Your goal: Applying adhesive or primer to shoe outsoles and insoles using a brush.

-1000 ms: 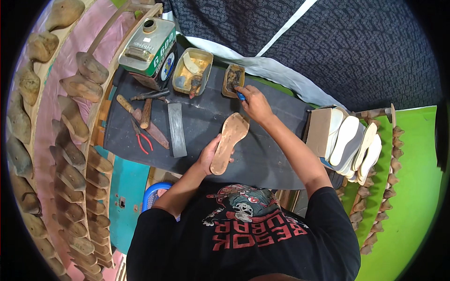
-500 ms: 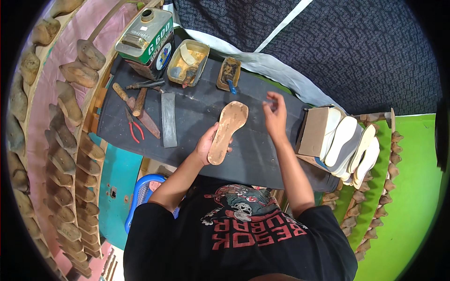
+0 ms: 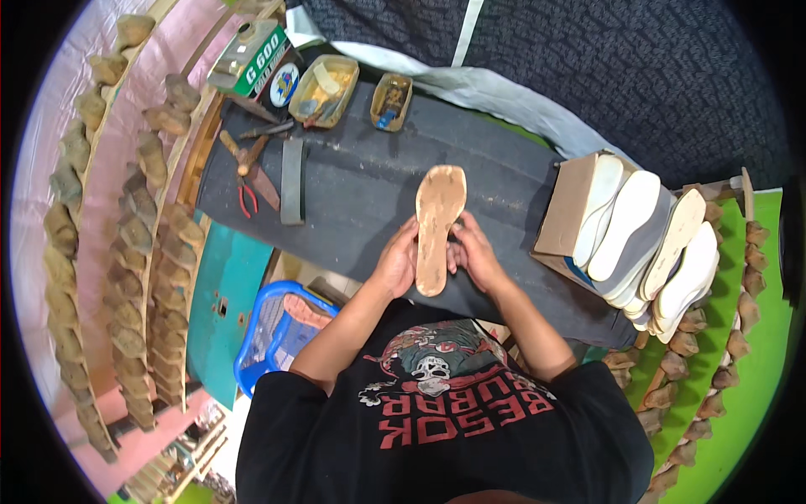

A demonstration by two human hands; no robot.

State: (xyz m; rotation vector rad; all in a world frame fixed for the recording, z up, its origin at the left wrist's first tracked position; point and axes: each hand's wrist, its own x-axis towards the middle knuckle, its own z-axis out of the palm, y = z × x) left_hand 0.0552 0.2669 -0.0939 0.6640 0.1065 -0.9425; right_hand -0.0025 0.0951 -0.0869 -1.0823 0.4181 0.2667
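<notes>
A tan shoe insole with darker smudges is held upright in front of my chest, its broad toe end pointing away from me. My left hand grips its left edge near the narrow waist, the fingers partly hidden behind it. On the opposite edge my right hand has its fingers curled against the insole, with the fingertips partly behind it. Both hands are over the near side of the dark-covered table.
A cardboard box of white and grey insoles stands right. At far left are a metal can, a yellowish tub, a smaller tub with a brush, red pliers and a grey strip. A blue basket sits below.
My right hand has come down and left from the raised position to the insole's right edge. The insole has turned from slanted to nearly straight. The view has shifted a little.
</notes>
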